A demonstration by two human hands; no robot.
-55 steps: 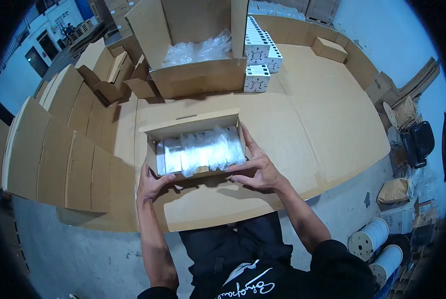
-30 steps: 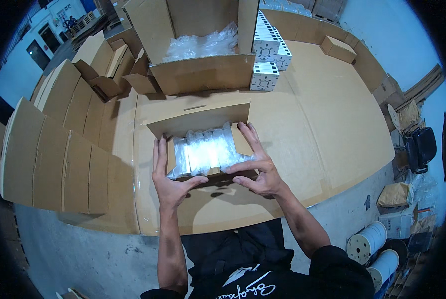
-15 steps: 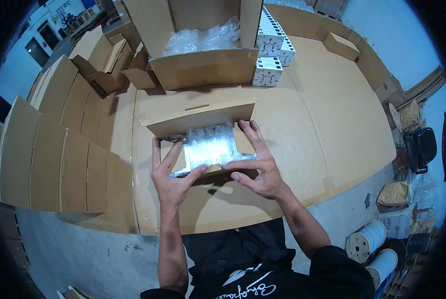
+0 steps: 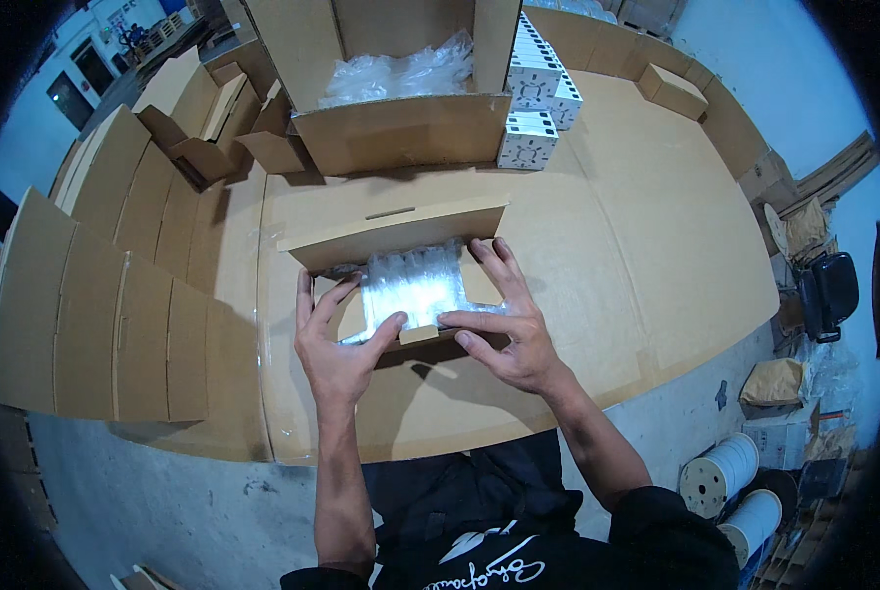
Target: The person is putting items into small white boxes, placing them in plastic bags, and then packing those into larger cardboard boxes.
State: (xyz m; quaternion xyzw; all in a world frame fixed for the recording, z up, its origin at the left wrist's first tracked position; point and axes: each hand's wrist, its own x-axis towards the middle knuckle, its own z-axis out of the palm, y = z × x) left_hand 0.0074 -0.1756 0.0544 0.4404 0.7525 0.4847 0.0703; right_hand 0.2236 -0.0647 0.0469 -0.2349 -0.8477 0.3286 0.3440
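Both hands lie spread, fingers flat: the left hand [image 4: 336, 344] and right hand [image 4: 509, 320] press clear wrapped packets [image 4: 415, 285] down into a small cardboard box [image 4: 400, 236] on the cardboard-covered table [image 4: 637, 256]. The box looks filled, its lid still open. A bigger carton [image 4: 400, 133] stands beyond.

Both forearms are reaching forward from below; the left hand [image 4: 336, 344] and right hand [image 4: 509, 329] are lying palm-down, fingers spread, thumbs pointing toward each other.
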